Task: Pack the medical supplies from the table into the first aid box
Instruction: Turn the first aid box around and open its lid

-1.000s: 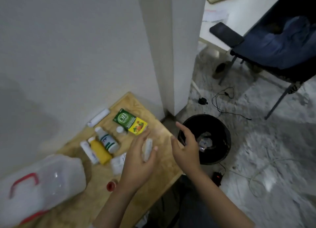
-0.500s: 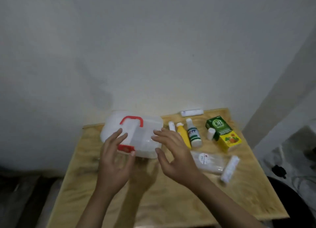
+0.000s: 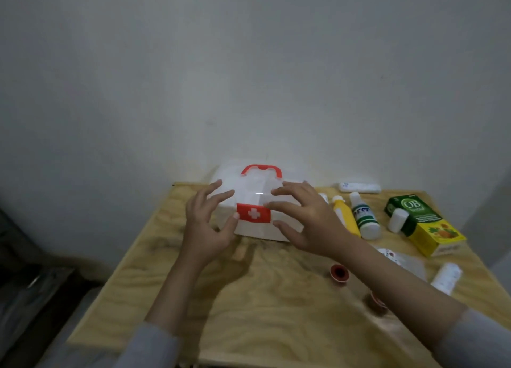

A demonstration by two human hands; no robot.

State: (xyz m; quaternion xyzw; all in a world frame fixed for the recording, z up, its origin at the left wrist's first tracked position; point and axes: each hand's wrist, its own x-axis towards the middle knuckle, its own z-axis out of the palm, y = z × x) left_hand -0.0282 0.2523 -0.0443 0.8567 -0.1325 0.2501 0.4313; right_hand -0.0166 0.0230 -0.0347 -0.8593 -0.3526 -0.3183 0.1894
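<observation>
The white first aid box (image 3: 250, 231) stands shut at the back middle of the wooden table (image 3: 276, 318), red handle (image 3: 261, 170) on top and red cross latch (image 3: 253, 214) facing me. My left hand (image 3: 206, 226) is spread over the box's left front, thumb at the latch's edge. My right hand (image 3: 305, 220) is spread over its right front, fingertips on the lid. Neither hand holds anything. To the right lie a yellow bottle (image 3: 345, 215), a green-labelled white bottle (image 3: 363, 215), a green and yellow carton (image 3: 425, 225), a small white vial (image 3: 398, 220) and a white tube (image 3: 359, 187).
A clear plastic packet (image 3: 405, 260) and a white roll (image 3: 446, 278) lie near the table's right edge. Two small red caps (image 3: 338, 272) (image 3: 377, 301) sit beside my right forearm. A plain wall rises right behind the table. Dark floor lies off the left edge.
The view swung from the floor and bin on the right back to the table. Both hands moved left onto the first aid box, whose latch now faces me.
</observation>
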